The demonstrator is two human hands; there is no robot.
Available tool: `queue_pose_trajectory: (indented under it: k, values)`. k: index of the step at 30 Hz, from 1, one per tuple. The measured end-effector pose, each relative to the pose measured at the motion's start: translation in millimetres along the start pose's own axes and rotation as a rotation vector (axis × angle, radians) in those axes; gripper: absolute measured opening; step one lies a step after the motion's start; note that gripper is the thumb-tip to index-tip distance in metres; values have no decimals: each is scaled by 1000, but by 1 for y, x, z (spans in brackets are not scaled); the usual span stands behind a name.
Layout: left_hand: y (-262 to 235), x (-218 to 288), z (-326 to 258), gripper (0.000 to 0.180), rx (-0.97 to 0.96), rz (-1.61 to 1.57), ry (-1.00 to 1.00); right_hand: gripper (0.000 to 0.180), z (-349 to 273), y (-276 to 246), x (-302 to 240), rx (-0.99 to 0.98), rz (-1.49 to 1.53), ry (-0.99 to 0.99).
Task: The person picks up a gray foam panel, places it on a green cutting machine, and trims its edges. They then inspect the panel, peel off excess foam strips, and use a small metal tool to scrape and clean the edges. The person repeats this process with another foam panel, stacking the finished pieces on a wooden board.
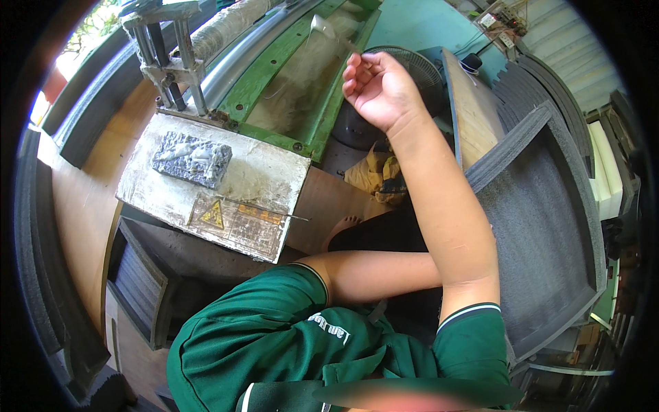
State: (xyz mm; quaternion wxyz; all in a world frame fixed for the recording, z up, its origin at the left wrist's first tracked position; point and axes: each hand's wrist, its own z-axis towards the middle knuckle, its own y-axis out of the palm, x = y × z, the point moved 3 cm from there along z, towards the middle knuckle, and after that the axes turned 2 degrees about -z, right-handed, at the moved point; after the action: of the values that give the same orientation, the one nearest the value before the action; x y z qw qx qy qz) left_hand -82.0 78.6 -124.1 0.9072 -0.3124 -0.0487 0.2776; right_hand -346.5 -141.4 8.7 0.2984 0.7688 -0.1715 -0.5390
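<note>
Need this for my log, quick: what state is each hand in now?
Left hand: hidden from view behind the right forearm; can't tell.
Right hand: fingers loosely curled; can't tell whether it pinches something thin.

- Low white boxy housing (266, 165): painted, matt, scuffed.
- Grey rectangular block (191, 163): rough, pitted (whitish smears on top).
- Long green metal frame (257, 83): painted, worn.
- Dark-grey foam-like tray (546, 230): matt, grainy.
- Green polo shirt (268, 329): smooth cloth.

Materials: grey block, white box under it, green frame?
Grey block: maybe foam or porous stone; rough, pitted, whitish smears.
White box: probably painted metal; dull, finish worn to brown patches.
Green frame: likely painted metal; slight sheen, dark bolt-like spots.
</note>
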Motion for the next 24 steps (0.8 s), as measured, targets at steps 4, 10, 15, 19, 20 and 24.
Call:
queue_pose_trajectory:
  k: [4,10,15,19,20,24]
  values:
    - [-3,7,8,55,112,-237,30,7,-9,21,-32,-29,-49,-49]
    - [-24,-2,28,53,-20,-663,61,7,-22,44,-61,-92,-92,-67]
    - [-37,-21,31,51,-157,-984,-12,11,-27,45,-42,-91,-193,-317]
    - [-43,-32,31,50,-257,-1196,-97,6,-41,48,-22,-143,-765,-911]
    - [-45,-33,31,50,-279,-1239,-117,4,-48,51,-21,-117,-1008,-1149]
    - [-53,-39,33,49,-358,-1378,-184,18,-68,65,-15,-82,-1742,-1810]
